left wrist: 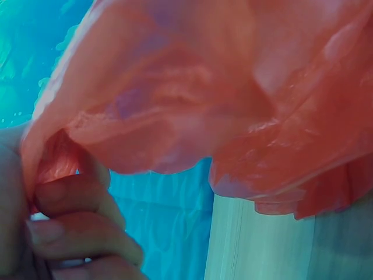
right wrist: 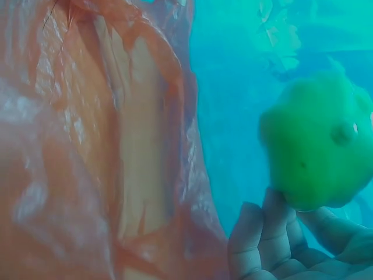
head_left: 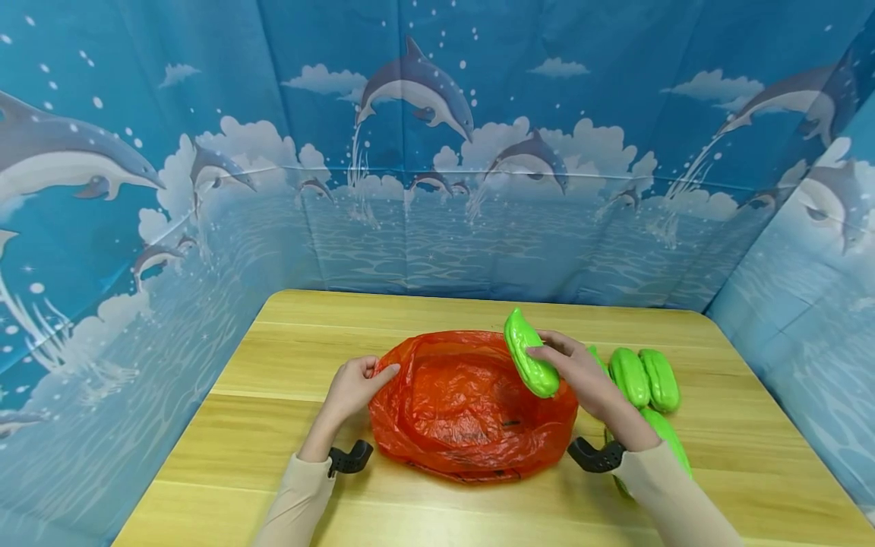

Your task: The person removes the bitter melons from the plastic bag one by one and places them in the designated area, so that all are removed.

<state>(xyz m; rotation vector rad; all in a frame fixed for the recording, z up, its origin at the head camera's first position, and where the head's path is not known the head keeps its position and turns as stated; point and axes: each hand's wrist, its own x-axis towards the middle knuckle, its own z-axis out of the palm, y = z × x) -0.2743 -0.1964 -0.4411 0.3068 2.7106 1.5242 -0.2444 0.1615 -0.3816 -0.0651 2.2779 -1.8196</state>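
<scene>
A red plastic bag (head_left: pixel 472 448) lies with its mouth spread wide on the wooden table. My left hand (head_left: pixel 357 386) pinches the bag's left rim between thumb and curled fingers; in the left wrist view, the film of the bag (left wrist: pixel 186 116) runs out from those fingers (left wrist: pixel 81 233). Over the bag's right side, my right hand (head_left: pixel 570 368) grips a glossy green, elongated vegetable-like piece (head_left: pixel 528 353) with one pointed end, held tilted. The right wrist view has this green piece (right wrist: pixel 317 140) above the fingertips (right wrist: pixel 250 216), apart from the bag.
Several similar green pieces (head_left: pixel 660 380) lie on the table (head_left: pixel 745 433) right of the bag, partly hidden by my right arm. Behind the table hangs a blue dolphin-print curtain (head_left: pixel 437 243). Black wrist mounts (head_left: pixel 351 457) sit at both wrists.
</scene>
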